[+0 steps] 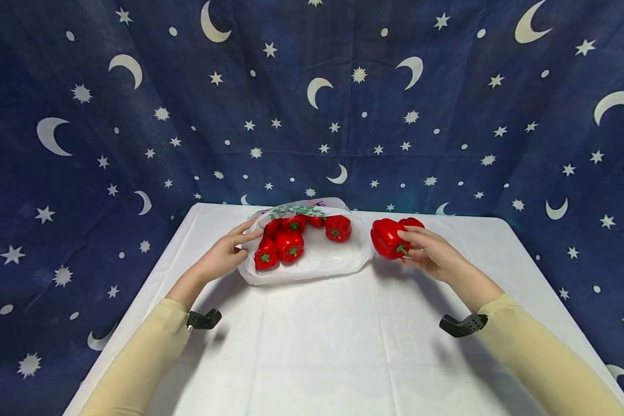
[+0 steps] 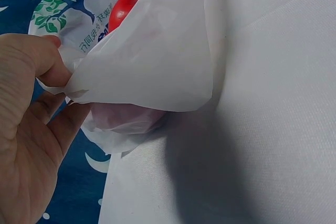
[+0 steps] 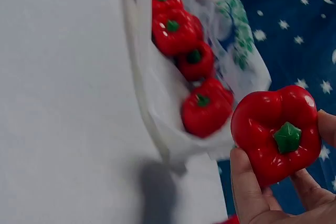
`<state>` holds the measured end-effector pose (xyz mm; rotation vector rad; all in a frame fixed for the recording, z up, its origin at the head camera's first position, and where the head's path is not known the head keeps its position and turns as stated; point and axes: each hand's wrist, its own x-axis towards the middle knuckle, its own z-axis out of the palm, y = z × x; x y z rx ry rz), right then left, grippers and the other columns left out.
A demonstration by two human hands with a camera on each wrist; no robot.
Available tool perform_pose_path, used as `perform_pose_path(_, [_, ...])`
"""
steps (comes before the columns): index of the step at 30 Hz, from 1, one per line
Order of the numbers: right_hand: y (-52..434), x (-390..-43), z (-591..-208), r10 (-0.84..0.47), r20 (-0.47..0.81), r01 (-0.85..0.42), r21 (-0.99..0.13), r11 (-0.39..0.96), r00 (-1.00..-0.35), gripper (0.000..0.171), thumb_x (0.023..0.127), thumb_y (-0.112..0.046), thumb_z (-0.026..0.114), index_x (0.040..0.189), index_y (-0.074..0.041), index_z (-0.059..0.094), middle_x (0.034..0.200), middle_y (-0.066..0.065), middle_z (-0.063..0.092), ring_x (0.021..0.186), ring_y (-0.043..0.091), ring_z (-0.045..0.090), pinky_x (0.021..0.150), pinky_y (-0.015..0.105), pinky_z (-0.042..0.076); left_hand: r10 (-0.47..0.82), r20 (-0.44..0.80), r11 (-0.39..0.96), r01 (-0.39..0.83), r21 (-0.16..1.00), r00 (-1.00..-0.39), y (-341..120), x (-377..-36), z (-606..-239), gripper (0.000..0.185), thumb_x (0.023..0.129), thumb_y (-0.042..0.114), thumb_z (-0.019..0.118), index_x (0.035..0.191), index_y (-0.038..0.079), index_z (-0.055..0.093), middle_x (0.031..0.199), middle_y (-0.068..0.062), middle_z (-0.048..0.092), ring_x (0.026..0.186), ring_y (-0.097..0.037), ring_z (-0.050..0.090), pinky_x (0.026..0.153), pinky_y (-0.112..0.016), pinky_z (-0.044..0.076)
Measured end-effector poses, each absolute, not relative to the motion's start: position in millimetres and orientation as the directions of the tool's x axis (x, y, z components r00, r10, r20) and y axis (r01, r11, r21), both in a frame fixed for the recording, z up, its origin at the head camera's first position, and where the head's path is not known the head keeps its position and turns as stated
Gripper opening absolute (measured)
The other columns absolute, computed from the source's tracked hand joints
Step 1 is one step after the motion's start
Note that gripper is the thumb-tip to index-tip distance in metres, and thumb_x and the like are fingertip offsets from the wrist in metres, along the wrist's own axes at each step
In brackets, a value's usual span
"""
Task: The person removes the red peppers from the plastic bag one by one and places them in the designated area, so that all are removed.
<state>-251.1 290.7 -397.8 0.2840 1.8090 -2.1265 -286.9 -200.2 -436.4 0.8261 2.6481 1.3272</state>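
Observation:
My left hand point(image 1: 222, 254) pinches the left rim of a white plastic bag point(image 1: 317, 270) between thumb and fingers, as the left wrist view shows. The bag lies with its mouth open and bears a printed green tree. Inside are several red bell peppers point(image 1: 289, 246) with green stems, most bunched at the left and one pepper point(image 1: 338, 229) apart at the right. Just right of the bag, my right hand point(image 1: 431, 252) grips a bell pepper point(image 3: 275, 129) with its stem side facing the wrist camera. Another red pepper point(image 1: 412, 222) shows partly behind that hand.
A white cloth covers the table point(image 1: 312, 346). Behind and beside it hangs a dark blue curtain point(image 1: 291, 115) with moons and stars. Black wrist mounts point(image 1: 463, 325) sit at both cuffs.

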Motion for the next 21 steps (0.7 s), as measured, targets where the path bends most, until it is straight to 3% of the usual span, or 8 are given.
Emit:
perform_pose_path(7, [329, -248, -388, -0.092, -0.364, 0.375, -0.904, -0.204, -0.927, 0.037, 0.098, -0.026, 0.070, 0.130, -0.016, 0.052, 0.125, 0.003, 0.054, 0.096, 0.021, 0.070, 0.094, 0.042, 0.052, 0.488, 0.156, 0.494, 0.419, 0.762, -0.859, -195, -288, -436, 0.055, 0.095, -0.009, 0.047, 0.148, 0.005, 0.055, 0.168, -0.002, 0.023, 0.151, -0.027, 0.026, 0.082, -0.029, 0.044])
perform_pose_path(12, [354, -250, -385, -0.044, -0.379, 0.377, -0.891, -0.253, -0.924, 0.034, 0.098, -0.026, 0.070, 0.126, -0.018, 0.053, 0.121, 0.001, 0.053, 0.092, 0.021, 0.070, 0.090, 0.040, 0.055, 0.501, 0.169, 0.489, 0.439, 0.754, -0.849, -194, -290, -436, 0.055, 0.095, -0.008, 0.048, 0.147, 0.007, 0.056, 0.168, 0.002, 0.024, 0.149, -0.025, 0.028, 0.084, -0.033, 0.044])
perform_pose_path(17, [375, -255, -387, -0.012, -0.372, 0.359, -0.887, -0.291, -0.928, 0.034, 0.099, -0.024, 0.069, 0.126, -0.017, 0.051, 0.110, -0.001, 0.062, 0.089, 0.022, 0.071, 0.089, 0.039, 0.055, 0.494, 0.173, 0.494, 0.439, 0.751, -0.852, -198, -289, -436, 0.056, 0.094, -0.008, 0.048, 0.147, 0.006, 0.056, 0.168, 0.003, 0.025, 0.150, -0.026, 0.028, 0.082, -0.028, 0.045])
perform_pose_path(21, [388, -261, -392, 0.033, -0.389, 0.364, -0.885, -0.290, -0.921, 0.035, 0.097, -0.027, 0.071, 0.124, -0.018, 0.051, 0.111, -0.002, 0.059, 0.086, 0.021, 0.071, 0.088, 0.038, 0.055, 0.484, 0.175, 0.488, 0.431, 0.759, -0.857, -202, -286, -437, 0.057, 0.094, -0.010, 0.048, 0.147, 0.006, 0.056, 0.168, 0.003, 0.025, 0.150, -0.027, 0.027, 0.078, -0.026, 0.045])
